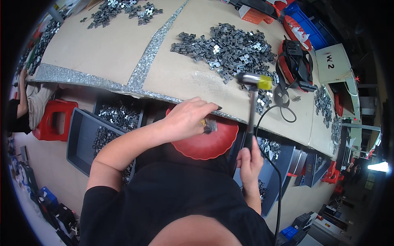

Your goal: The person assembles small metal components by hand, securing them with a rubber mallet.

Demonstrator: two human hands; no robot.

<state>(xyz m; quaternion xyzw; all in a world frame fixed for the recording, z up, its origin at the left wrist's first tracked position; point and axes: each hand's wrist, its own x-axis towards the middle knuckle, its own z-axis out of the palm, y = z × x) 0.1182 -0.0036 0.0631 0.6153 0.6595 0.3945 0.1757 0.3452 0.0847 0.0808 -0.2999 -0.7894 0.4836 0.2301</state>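
Right hand [249,162] has its fingers wrapped round the hammer [252,108], low on the handle, head up over the table [176,74] and apart from the left fingers; left hand [186,117] is curled at the table's edge, a dark bit [219,108] by its fingertips, can't tell if it's pinched or just touching; looks like hammer work to me, tool raised; a strike would call for steady aim, left fingers clear; red bowl [201,143] sits below that hand, clips [234,51] heaped beyond both.
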